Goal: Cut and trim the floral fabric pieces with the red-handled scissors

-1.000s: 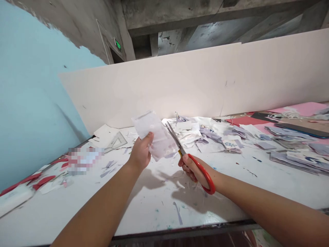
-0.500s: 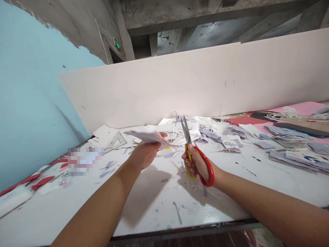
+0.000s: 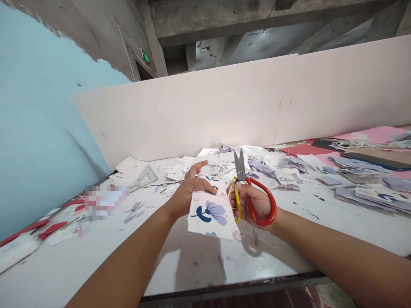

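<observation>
My right hand [image 3: 253, 201] grips scissors [image 3: 240, 169] with one red and one yellow handle. Their blades point up and away from me, slightly parted. My left hand [image 3: 184, 194] holds a piece of floral cloth [image 3: 208, 216], its thumb lying across the top and its index finger raised; the other fingers are hidden. The cloth is off-white with a purple flower and dark blue leaves, and its lower part hangs toward me above the table. Fingers of my right hand touch its right edge beside the yellow handle.
Scraps litter the white table [image 3: 282, 244]. A clear set square [image 3: 146, 176] lies at the back left, and cut cloth pieces [image 3: 375, 199] are piled at the right. Near them is a dark flat phone-like object [image 3: 379, 161]. A pale partition [image 3: 205, 111] stands behind.
The cloth has turned from nearly edge-on to show its printed face, hanging lower and nearer me. My right hand has shifted slightly right, its fingers now at the cloth. The blades have tilted right.
</observation>
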{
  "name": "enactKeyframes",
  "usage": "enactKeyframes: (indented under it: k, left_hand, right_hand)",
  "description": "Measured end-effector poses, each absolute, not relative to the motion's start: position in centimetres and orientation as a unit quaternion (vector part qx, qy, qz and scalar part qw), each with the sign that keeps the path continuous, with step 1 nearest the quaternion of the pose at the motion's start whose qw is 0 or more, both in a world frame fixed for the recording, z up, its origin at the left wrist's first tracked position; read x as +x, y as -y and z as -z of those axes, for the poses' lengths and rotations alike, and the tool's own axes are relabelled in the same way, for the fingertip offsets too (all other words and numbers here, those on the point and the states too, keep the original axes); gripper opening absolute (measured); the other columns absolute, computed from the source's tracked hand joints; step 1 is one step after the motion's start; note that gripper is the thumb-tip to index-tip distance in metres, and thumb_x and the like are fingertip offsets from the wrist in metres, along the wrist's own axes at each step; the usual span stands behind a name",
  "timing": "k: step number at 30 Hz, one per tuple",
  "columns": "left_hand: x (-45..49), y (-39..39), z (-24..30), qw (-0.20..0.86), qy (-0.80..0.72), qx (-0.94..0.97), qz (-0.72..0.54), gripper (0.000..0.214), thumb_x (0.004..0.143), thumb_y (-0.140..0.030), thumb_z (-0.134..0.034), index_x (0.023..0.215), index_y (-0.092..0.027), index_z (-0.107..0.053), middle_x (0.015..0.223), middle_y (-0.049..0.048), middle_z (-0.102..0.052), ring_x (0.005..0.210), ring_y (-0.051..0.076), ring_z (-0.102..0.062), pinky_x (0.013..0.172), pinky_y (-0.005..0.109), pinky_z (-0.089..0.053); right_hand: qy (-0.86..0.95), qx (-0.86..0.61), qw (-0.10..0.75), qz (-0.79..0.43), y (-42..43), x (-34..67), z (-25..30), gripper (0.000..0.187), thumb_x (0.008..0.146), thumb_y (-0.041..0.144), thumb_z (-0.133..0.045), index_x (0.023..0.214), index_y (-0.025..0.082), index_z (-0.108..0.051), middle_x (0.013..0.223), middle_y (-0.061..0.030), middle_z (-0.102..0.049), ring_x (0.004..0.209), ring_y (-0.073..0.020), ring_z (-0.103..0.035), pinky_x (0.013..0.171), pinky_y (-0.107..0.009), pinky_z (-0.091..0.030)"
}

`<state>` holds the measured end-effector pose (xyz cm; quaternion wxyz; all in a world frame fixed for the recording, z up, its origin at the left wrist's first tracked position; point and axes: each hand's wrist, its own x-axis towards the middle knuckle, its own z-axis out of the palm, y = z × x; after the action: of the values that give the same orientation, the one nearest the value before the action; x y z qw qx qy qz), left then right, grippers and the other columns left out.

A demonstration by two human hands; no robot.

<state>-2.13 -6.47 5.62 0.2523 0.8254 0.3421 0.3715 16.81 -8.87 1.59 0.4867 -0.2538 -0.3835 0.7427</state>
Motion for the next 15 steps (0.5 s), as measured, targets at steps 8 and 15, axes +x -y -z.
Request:
enactKeyframes:
  k: [8, 15]
  left_hand:
    - [-1.8, 6.4, -4.8, 0.211, -0.342, 0.824, -0.400, 0.004, 0.064, -0.022, -0.066, 0.067, -0.025, -0.067, 0.142, -0.0063, -0.019, 0.129, 0.029, -0.018, 0.103, 0.047, -0.024]
    - [-1.3, 4.9, -3.8, 0.493, -0.365, 0.631, -0.476, 0.048, 0.075, -0.052, -0.047, 0.118, -0.030, -0.045, 0.121, 0.0086, -0.048, 0.101, 0.024, -0.054, 0.077, 0.039, -0.047]
  right_hand:
    - [0.478, -0.283, 0.502, -0.663, 7.8, 16.6, 0.2, 0.015, 0.060, 0.018, -0.068, 0.063, 0.016, -0.053, 0.049, 0.0032, -0.054, 0.042, -0.0086, -0.046, 0.044, -0.021, -0.034]
    - [0.453, -0.341, 0.581, -0.583, 7.9, 16.6, -0.5, 0.021, 0.058, 0.021, -0.067, 0.058, 0.018, -0.047, 0.045, 0.0045, -0.050, 0.040, -0.0091, -0.043, 0.043, -0.024, -0.033]
